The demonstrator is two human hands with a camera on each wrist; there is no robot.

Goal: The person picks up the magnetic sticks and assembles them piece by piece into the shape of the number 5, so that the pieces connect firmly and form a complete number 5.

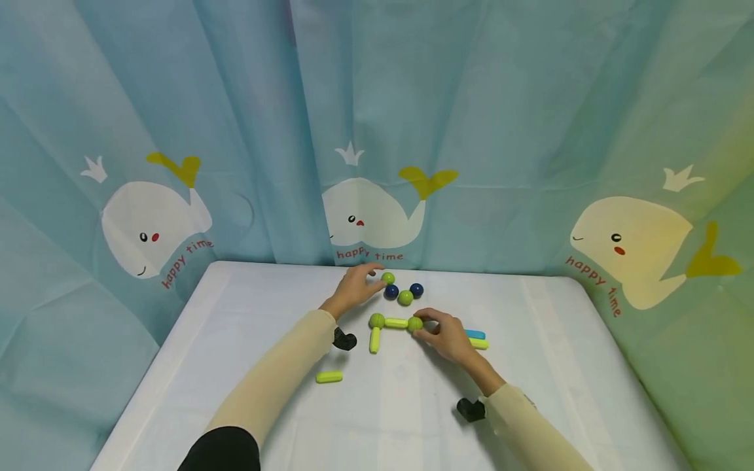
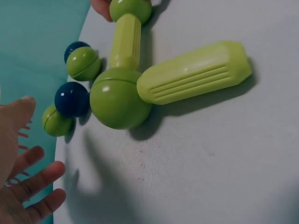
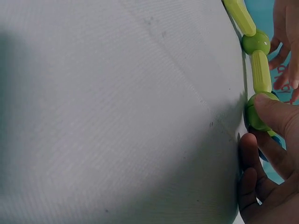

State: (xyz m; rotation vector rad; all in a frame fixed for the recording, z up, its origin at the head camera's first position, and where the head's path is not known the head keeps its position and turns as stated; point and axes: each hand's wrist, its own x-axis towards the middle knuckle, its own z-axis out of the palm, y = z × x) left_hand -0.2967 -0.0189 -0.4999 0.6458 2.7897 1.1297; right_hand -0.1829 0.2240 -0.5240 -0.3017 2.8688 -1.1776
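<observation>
My right hand (image 1: 446, 335) pinches a green ball (image 3: 256, 112) at the right end of a joined piece on the white table. From that ball a yellow-green rod (image 1: 396, 323) runs left to a second green ball (image 2: 119, 100). Another yellow-green rod (image 2: 196, 73) juts from this second ball toward the table's front. My left hand (image 1: 353, 288) reaches toward the back edge with its fingers apart. It is nearest to a loose green ball (image 1: 387, 278) and a dark blue ball (image 1: 391, 292). In the left wrist view, its fingers (image 2: 39, 184) stand clear of both.
Another green ball (image 1: 405, 297) and another dark blue ball (image 1: 417, 290) lie at the back. A single yellow-green rod (image 1: 329, 377) lies in front. A blue rod (image 1: 474, 334) and a yellow-green rod (image 1: 480, 344) lie right of my right hand. A curtain (image 1: 501, 131) hangs behind.
</observation>
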